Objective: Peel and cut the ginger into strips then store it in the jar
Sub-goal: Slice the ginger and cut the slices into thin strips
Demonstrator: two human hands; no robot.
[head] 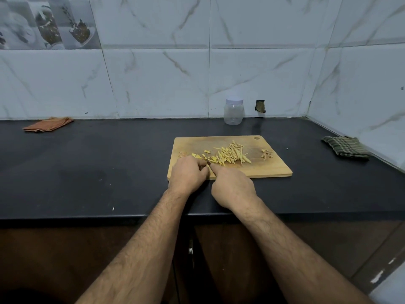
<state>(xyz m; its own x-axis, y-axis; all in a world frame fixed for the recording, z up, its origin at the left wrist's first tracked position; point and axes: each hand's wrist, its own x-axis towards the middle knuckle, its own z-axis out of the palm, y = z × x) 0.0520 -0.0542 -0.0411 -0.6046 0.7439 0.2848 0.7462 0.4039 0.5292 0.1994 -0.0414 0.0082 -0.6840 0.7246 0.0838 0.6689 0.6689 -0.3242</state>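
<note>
Ginger strips [232, 155] are lying in a loose pile across the middle of the wooden cutting board [269, 170], with a few uncut slices [195, 156] sitting at the pile's left end, just beyond your knuckles. A small heap of peel scraps [266, 154] is resting apart near the board's right edge.

Your left hand [188, 175] is curling over the near left corner of the board, fingers bent down onto the ginger there; what exactly they are pinching is hidden under the knuckles. Your right hand [233, 189] is sitting just beside it, touching it at the fingertips, fist closed with the index finger reaching forward to the edge of the pile. A dark sliver is showing between the two hands, but you cannot tell from here whether it is a blade or what the right hand is gripping.

The clear jar [233, 113] is standing upright at the back of the black counter [109, 163], against the tiled wall, lid on, well apart from the board. An orange cloth [48, 124] is lying far left, a green checked cloth [346, 148] far right.
</note>
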